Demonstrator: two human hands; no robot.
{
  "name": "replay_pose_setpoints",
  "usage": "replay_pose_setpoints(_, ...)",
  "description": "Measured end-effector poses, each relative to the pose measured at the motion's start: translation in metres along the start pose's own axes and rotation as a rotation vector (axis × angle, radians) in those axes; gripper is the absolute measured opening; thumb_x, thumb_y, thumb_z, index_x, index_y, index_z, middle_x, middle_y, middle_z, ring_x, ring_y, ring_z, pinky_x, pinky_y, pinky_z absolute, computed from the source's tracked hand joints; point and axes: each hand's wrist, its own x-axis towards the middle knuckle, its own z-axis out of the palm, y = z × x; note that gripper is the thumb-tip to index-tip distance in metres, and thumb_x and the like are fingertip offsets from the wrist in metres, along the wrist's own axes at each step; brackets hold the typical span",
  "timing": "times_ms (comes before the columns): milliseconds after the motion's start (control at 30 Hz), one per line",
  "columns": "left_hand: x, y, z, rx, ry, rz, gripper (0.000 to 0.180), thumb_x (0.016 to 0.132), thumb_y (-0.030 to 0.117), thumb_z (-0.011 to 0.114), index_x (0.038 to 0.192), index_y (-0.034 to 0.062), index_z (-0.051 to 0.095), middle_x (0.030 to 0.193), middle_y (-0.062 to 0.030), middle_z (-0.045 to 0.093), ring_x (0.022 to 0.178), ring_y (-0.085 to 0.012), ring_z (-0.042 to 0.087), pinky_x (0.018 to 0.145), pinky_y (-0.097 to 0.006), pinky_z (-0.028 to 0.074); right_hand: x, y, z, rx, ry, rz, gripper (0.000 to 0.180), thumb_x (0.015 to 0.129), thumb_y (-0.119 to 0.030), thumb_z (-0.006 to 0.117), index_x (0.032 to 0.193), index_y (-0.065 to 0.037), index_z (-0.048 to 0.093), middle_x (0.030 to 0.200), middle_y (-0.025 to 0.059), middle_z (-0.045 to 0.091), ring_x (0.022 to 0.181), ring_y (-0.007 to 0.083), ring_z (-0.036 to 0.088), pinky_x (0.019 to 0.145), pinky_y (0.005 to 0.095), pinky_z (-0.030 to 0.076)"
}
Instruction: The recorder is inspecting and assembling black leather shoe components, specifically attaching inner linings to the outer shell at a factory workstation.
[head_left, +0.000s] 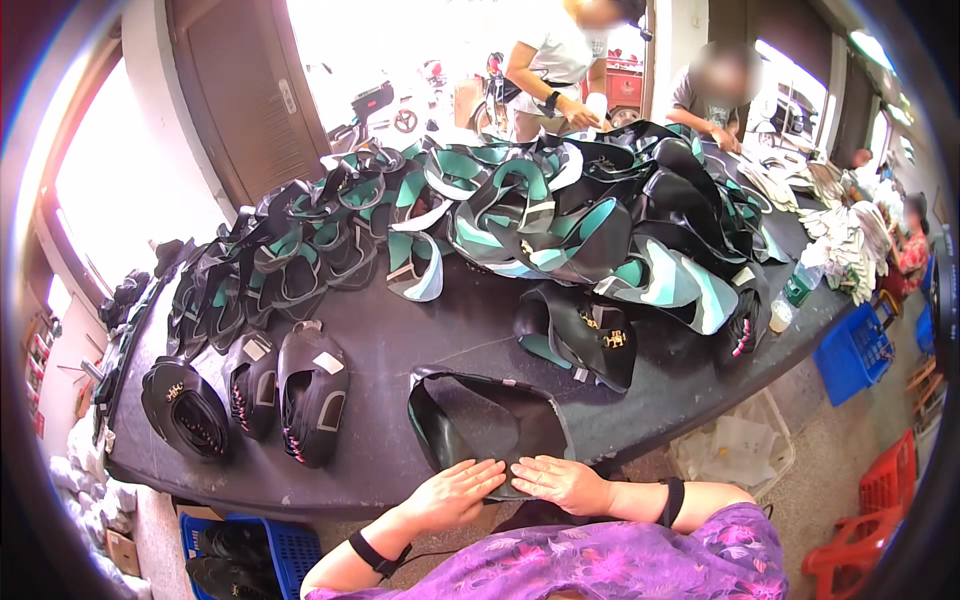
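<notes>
A black shoe upper [505,400] lies at the near edge of the table, its inside facing up and its sides curving upward. My left hand [460,493] and my right hand [562,485] meet at its near end. On both hands the fingers are together and lie over the upper's edge, pointing toward each other; the thumbs are hidden. Beyond, to the right, sits another black upper with a gold-coloured ornament [612,338]. Nested stacks of black uppers stand at my left: one with a gold-coloured ornament [185,410], and two with white labels [252,385] [314,395].
A large heap of black uppers with teal linings [520,215] covers the table's far side. At right stand a plastic bottle [795,298] and pale fabric pieces [850,240]. Blue baskets [853,352] [290,548] stand on the floor. Two people work across the table.
</notes>
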Motion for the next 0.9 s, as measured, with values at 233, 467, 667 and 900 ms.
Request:
replay_pose_setpoints(233, 0.009, 0.022, -0.018, 0.217, -0.127, 0.005, 0.073, 0.070, 0.043, 0.062, 0.120, -0.0047, 0.041, 0.127, -0.0220, 0.040, 0.118, -0.0319, 0.040, 0.099, -0.039, 0.030, 0.007, 0.027, -0.043, -0.029, -0.125, -0.243, 0.024, 0.072, -0.013, 0.049, 0.093, -0.004, 0.058, 0.100, 0.0105, 0.059, 0.094, 0.0237, 0.056, 0.079, 0.0308, 0.047)
replay_pose_setpoints(467, 0.052, -0.003, -0.050, 0.368, -0.431, -0.288, 0.025, 0.064, 0.024, 0.063, 0.080, 0.0051, 0.057, 0.078, -0.0074, 0.059, 0.085, -0.0220, 0.054, 0.074, -0.034, 0.041, -0.023, 0.049, -0.080, -0.172, -0.334, 0.006, 0.042, 0.069, -0.014, 0.058, 0.109, -0.004, 0.051, 0.119, 0.0120, 0.049, 0.109, 0.0262, 0.048, 0.089, 0.0327, 0.042)
replay_pose_setpoints(667, 0.034, -0.014, -0.033, 0.420, -0.198, -0.166, 0.039, 0.067, 0.010, 0.057, 0.104, 0.0021, 0.052, 0.093, -0.0108, 0.053, 0.091, -0.0264, 0.050, 0.075, -0.034, 0.041, 0.022, 0.012, -0.047, 0.078, -0.273, 0.199, 0.074, 0.069, -0.035, 0.067, 0.124, 0.003, 0.036, 0.132, 0.0195, 0.034, 0.123, 0.0314, 0.033, 0.103, 0.0386, 0.028)
replay_pose_setpoints(900, 0.018, -0.032, -0.014, 0.619, -0.229, -0.413, 0.040, 0.078, 0.012, 0.045, 0.112, -0.0098, 0.045, 0.102, -0.0293, 0.053, 0.096, -0.0371, 0.053, 0.082, -0.040, 0.042, 0.053, 0.011, -0.004, 0.001, -0.196, 0.118, 0.079, 0.065, -0.037, 0.068, 0.126, 0.001, 0.035, 0.134, 0.0168, 0.033, 0.126, 0.0269, 0.031, 0.104, 0.0360, 0.027)
